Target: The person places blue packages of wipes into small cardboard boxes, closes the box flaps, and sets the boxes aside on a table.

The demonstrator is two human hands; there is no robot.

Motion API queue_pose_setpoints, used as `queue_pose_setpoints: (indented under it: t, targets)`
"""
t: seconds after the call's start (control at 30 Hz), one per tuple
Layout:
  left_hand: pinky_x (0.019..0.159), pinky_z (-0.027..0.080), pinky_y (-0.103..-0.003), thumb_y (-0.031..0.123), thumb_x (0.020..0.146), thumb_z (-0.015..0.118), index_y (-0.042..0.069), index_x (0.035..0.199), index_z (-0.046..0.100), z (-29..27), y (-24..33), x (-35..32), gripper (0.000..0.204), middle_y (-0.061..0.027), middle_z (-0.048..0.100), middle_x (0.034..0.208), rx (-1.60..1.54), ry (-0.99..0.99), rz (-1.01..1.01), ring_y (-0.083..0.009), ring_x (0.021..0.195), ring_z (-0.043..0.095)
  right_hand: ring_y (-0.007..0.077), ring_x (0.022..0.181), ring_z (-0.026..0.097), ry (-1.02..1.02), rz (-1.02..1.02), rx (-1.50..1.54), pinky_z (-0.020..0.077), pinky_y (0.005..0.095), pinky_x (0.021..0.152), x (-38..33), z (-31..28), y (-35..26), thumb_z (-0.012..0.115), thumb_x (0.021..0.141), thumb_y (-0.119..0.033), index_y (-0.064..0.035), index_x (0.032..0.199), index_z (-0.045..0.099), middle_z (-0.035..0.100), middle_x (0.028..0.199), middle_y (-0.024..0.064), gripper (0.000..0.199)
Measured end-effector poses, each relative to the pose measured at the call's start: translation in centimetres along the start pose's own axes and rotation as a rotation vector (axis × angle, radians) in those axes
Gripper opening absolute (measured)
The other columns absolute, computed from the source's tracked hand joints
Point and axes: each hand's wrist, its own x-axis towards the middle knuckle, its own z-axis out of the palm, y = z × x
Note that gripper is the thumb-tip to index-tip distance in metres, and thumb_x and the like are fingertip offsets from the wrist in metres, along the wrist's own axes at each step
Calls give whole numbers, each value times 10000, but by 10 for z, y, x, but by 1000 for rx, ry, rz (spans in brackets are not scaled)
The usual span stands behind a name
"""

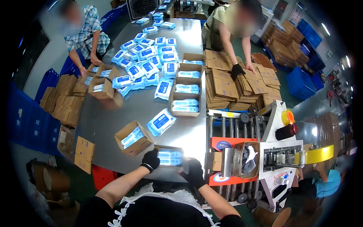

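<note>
Close in front of me on the metal table (189, 130) is an open cardboard box (165, 148) with blue-and-white wipe packs (169, 157) inside. My left hand (151, 159), in a black glove, is closed at the box's left edge. At its right side is my right hand (194, 174), also gloved; its fingers are smeared by motion, so I cannot tell its grip. Just up and left stands another open box (129, 152), tilted, holding wipe packs. A single wipe pack (161, 122) lies flat beyond both boxes.
A pile of wipe packs (147, 53) covers the far table. Several filled boxes (173, 99) line its right edge. Two people work across from me, one near flattened cartons (225, 83). A taping machine (281, 151) with rollers adjoins at right; a flattened carton (84, 153) hangs over the left edge.
</note>
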Motion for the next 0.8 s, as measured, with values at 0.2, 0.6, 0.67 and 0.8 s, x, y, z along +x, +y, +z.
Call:
queue_pose_setpoints:
  t: [0.2,0.6,0.67,0.8]
  targets:
    - [795,473,-437,412,737,693,44,1038,558,-26,-5,2,494,-176,612,1000,-20,-494,363,-351,935,605,312,953,599,-467,-171,228,476,389,848,52,55,4,745,726,-378,-67,1129,577,615,998,135,536]
    - [776,483,-416,157,884,474,27,1000,559,137,-60,2,195,-157,587,1024,-105,-185,365,-292,971,569,326,1200,452,144,150,-322,235,623,1023,49,94,-54,610,816,-467,-85,1183,551,536,1230,135,533]
    - [791,473,-417,152,878,476,28,982,586,108,-55,3,195,-145,604,1010,-187,-145,482,-301,941,580,343,1263,405,-18,167,-398,157,693,1033,14,85,-31,602,806,-504,-100,1287,479,458,1360,154,641]
    - [726,447,-434,430,736,682,24,885,593,-48,-42,19,441,-160,596,830,-196,596,266,-360,815,581,331,1265,406,-20,159,-512,135,695,1043,15,45,-11,590,814,-401,-115,1336,440,452,1371,132,614]
